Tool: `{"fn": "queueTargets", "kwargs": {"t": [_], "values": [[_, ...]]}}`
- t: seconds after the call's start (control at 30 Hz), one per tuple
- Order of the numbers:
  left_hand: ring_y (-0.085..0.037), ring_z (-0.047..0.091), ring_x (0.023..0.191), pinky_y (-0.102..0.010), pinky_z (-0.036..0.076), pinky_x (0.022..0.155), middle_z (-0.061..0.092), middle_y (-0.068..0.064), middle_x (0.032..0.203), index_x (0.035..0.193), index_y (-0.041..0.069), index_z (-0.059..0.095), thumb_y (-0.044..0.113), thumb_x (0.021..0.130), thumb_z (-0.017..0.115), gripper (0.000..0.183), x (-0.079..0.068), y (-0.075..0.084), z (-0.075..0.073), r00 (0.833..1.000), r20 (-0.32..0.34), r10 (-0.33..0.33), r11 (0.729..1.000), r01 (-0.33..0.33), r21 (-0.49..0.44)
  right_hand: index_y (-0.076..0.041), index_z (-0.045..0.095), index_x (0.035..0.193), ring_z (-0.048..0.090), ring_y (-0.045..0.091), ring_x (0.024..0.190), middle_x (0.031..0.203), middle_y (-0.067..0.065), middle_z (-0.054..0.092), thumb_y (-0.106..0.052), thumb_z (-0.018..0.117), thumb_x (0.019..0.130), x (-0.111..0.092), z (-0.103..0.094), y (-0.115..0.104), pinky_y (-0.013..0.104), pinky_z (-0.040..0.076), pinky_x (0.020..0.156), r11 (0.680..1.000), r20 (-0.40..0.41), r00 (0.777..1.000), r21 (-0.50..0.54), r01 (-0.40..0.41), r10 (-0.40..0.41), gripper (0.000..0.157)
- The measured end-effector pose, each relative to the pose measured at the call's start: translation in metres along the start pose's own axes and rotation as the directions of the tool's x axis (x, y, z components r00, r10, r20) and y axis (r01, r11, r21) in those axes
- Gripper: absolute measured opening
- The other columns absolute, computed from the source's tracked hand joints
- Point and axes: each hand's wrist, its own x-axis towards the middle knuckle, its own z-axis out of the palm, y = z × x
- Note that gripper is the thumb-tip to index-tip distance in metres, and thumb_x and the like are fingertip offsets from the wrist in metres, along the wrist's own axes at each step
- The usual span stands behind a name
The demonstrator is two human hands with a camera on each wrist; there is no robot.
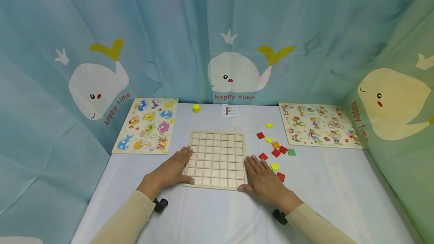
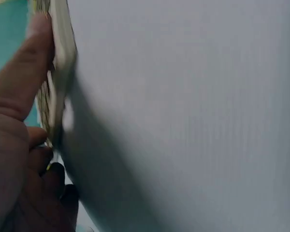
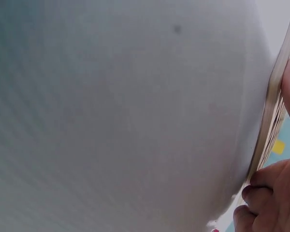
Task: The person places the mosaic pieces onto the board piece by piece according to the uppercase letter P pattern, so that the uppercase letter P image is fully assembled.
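Observation:
A square wooden grid board (image 1: 215,159) lies flat on the white table, its small square cells bare. My left hand (image 1: 169,170) touches its left edge with extended fingers, the thumb at the near left corner. On the opposite edge rests my right hand (image 1: 266,182), fingers straight and thumb by the near right corner. The left wrist view shows the left thumb (image 2: 26,72) over the board's edge (image 2: 64,43). In the right wrist view the right fingers (image 3: 268,198) lie along the board's side (image 3: 268,111). A yellow tile (image 1: 275,166) and a red tile (image 1: 280,176) lie close beside the right hand.
Several loose red, yellow, orange (image 1: 276,145) and green tiles (image 1: 291,152) are scattered right of the board. Behind it stand a yellow round piece (image 1: 196,108) and a printed grid card (image 1: 234,115). Picture puzzle boards lie at the back left (image 1: 145,125) and back right (image 1: 322,125).

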Motion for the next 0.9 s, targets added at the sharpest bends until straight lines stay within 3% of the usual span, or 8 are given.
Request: {"fn": "queueTargets", "kwargs": {"t": [0.27,0.5,0.9], "values": [[-0.030,0.009,0.166,-0.048,0.015,0.135,0.011,-0.008,0.179,0.169,0.007,0.019,0.055,0.074,0.090,0.128,0.003,-0.015,-0.013,0.998,0.058,0.005,1.000,-0.004,-0.022,0.007,0.036,0.160,0.030,0.043,0.158,0.168,0.024,0.037,-0.060,0.065,0.097,0.004,-0.003,0.002,0.061,0.026,0.130,0.999,0.041,0.999,0.034,0.006,-0.007,0.096],[-0.029,0.009,0.166,-0.048,0.015,0.135,0.011,-0.006,0.179,0.170,0.010,0.017,0.060,0.074,0.089,0.130,0.007,-0.023,-0.017,0.998,0.067,0.011,1.000,-0.012,0.022,0.006,0.036,0.160,0.029,0.043,0.158,0.168,0.024,0.036,-0.060,0.065,0.097,0.005,-0.004,0.004,0.060,0.028,0.129,0.999,0.059,0.998,0.048,0.004,-0.007,0.096],[-0.029,0.007,0.166,-0.050,0.013,0.135,0.012,-0.005,0.178,0.170,0.011,0.018,0.058,0.072,0.090,0.130,0.017,-0.024,-0.017,0.998,0.067,-0.018,1.000,0.019,-0.011,0.005,0.035,0.161,0.030,0.042,0.158,0.168,0.023,0.036,-0.061,0.064,0.097,0.006,-0.004,0.010,0.059,0.030,0.129,0.998,0.073,0.997,0.069,-0.009,0.004,0.097]]}}
